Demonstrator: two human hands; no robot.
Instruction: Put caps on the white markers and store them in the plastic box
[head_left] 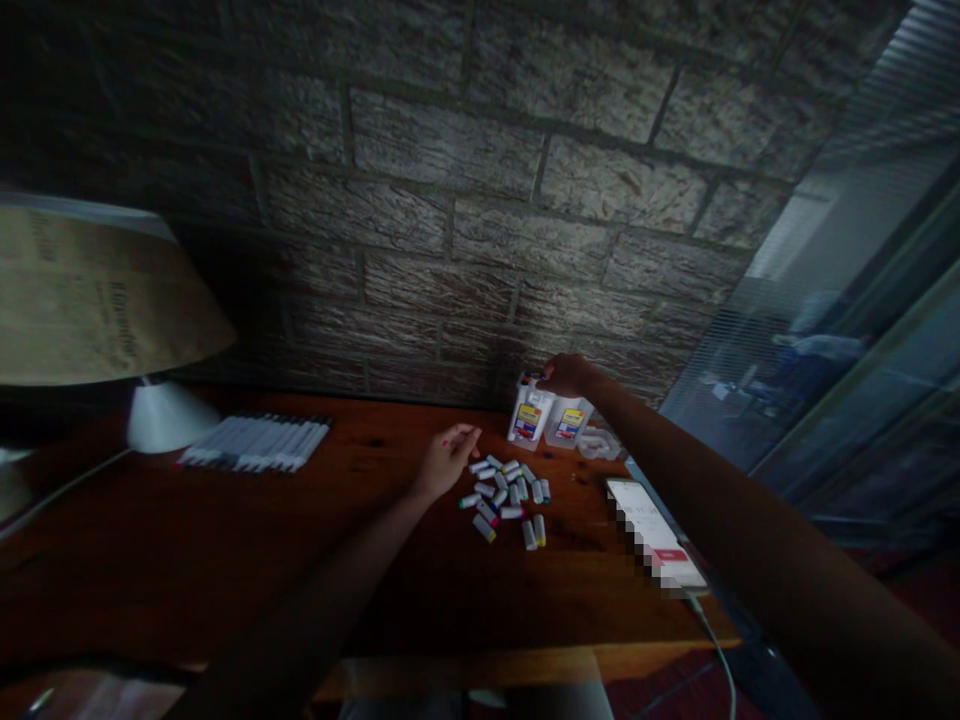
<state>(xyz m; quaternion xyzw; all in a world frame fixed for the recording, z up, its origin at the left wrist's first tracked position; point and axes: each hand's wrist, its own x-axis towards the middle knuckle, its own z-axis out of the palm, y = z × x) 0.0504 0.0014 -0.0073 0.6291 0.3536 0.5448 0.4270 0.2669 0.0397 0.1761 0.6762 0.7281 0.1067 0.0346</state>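
Observation:
My left hand (448, 460) hovers just above the table, left of the loose caps, with thumb and fingers drawn together in a pinch. Whatever may be between its fingertips is too small to make out. Reaching across from the right, my right hand (568, 376) is at the top of a clear plastic container (529, 420) with a yellow and blue label. Its fingers are closed near the container's mouth, and what they grip is hidden. A second labelled container (566, 425) stands upright beside the first. Short white marker caps (501, 480) with coloured ends lie scattered in front.
A row of white markers (259, 443) lies at the left near a lamp (154, 415). At the right edge a phone (652, 530) is plugged into a cable (716, 640). A clear lid-like piece (598, 443) sits beside the containers. A stone wall (450, 250) rises behind.

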